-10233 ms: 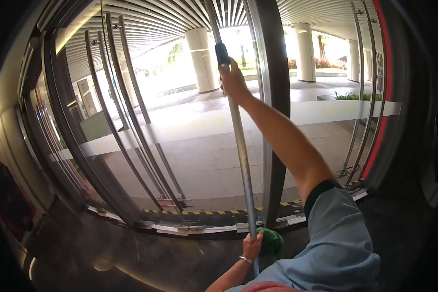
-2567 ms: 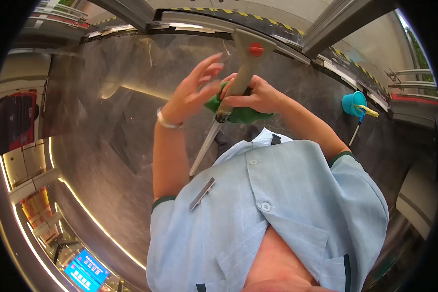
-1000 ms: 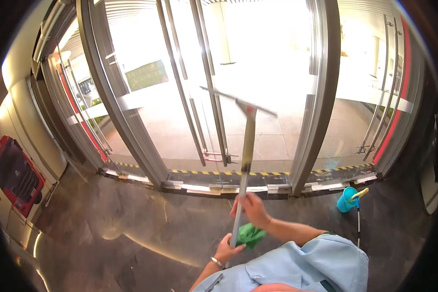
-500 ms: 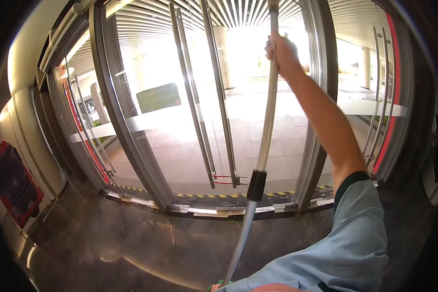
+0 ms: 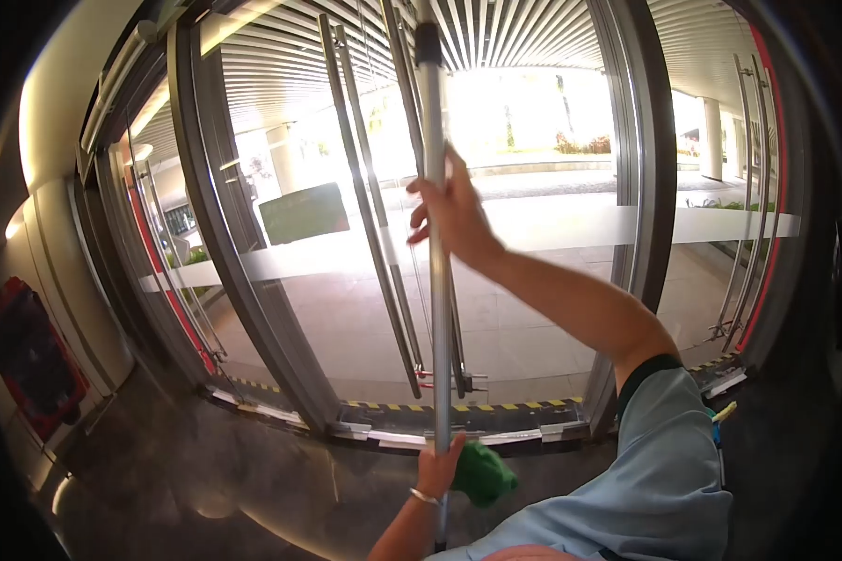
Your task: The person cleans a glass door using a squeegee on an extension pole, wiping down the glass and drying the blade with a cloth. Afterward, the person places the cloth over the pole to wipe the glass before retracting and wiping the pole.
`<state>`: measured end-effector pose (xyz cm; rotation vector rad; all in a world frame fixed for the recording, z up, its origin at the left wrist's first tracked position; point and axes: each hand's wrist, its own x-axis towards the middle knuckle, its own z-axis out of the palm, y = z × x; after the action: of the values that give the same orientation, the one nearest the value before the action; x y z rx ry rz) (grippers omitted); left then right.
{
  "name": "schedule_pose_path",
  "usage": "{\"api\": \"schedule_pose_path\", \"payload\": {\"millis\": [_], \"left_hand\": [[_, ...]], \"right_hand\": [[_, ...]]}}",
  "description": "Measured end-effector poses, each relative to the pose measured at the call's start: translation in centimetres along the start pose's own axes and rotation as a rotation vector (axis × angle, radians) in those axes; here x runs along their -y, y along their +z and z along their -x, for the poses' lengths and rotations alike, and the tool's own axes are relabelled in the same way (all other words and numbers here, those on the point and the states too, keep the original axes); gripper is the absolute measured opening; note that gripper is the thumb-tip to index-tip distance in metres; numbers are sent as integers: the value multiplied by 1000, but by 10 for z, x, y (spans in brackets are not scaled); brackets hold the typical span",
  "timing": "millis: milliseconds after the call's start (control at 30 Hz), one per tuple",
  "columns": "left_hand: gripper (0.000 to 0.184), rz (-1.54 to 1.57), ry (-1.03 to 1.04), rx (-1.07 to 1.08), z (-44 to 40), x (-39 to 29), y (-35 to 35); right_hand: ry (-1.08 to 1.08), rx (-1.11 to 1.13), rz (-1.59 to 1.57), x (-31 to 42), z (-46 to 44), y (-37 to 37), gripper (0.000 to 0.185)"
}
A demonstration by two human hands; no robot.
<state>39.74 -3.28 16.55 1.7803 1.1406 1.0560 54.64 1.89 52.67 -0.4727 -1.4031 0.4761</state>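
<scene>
A long silver telescopic pole (image 5: 442,309) stands nearly upright in front of me, with a black collar (image 5: 428,45) near the top of the view. Its upper end runs out of frame. Low on the pole, my left hand (image 5: 437,469) is closed around it, a bracelet on the wrist. A green cloth (image 5: 484,474) hangs beside that hand, against the pole's right side; whether the fingers also hold it I cannot tell. Higher up, my right hand (image 5: 458,213) lies loosely round the pole, fingertips showing on its left side and somewhat spread.
Glass doors (image 5: 524,309) with long metal handles (image 5: 370,201) stand ahead. Black-and-yellow tape (image 5: 496,409) runs along the threshold. A green sign (image 5: 304,213) shows at the left pane. A dark red-edged object (image 5: 36,355) is by the left wall, above the dark floor (image 5: 253,477).
The pole has swung left and become more upright, its black collar now high in view. My right hand has come down and left, its grip looser. My left hand and the green cloth have come into view.
</scene>
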Motion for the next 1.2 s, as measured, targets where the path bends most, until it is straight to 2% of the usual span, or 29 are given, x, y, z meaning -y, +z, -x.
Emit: {"api": "schedule_pose_path", "payload": {"millis": [33, 100, 200, 267, 333, 400, 467, 533, 567, 667, 733, 967, 1067, 1200], "left_hand": [[48, -9, 5, -1, -23, -21, -2], [44, 326, 67, 31, -56, -56, -2], [42, 232, 165, -11, -75, -47, 16], [44, 184, 156, -23, -71, -9, 30], [44, 40, -11, -23, -64, 14, 40], [43, 129, -26, -46, -83, 16, 41], [43, 204, -40, -62, -95, 8, 35], [42, 223, 101, -152, -116, -9, 30], [42, 224, 98, -155, -122, -12, 26], [42, 220, 41, -125, -138, -23, 14], [41, 262, 105, -117, -140, -41, 5], [40, 330, 124, -108, -155, -61, -9], [41, 367, 60, -93, -154, -63, -10], [42, 306, 6, -7, -141, -58, -11]], "right_hand": [[2, 17, -3, -10, -2, -1, 63], [-12, 10, -6, -28, -27, -11, 59], [-12, -29, -47, -29, -82, -21, 54], [-108, -39, -29, -39, -130, -34, 49], [-78, -21, -27, -43, -167, -44, 47], [-72, -6, -28, -45, -189, -43, 50], [-70, -6, -35, -51, -195, -42, 53], [-70, -64, 22, -55, -201, -38, 60], [-39, -48, 31, -58, -204, -38, 64], [-56, -83, 96, -67, -220, -35, 63], [-62, -85, 72, -71, -233, -33, 62], [-128, -85, 103, -69, -263, -22, 65], [-113, -131, 195, -76, -264, -19, 67], [-83, -147, 279, -80, -246, -24, 59]]}}
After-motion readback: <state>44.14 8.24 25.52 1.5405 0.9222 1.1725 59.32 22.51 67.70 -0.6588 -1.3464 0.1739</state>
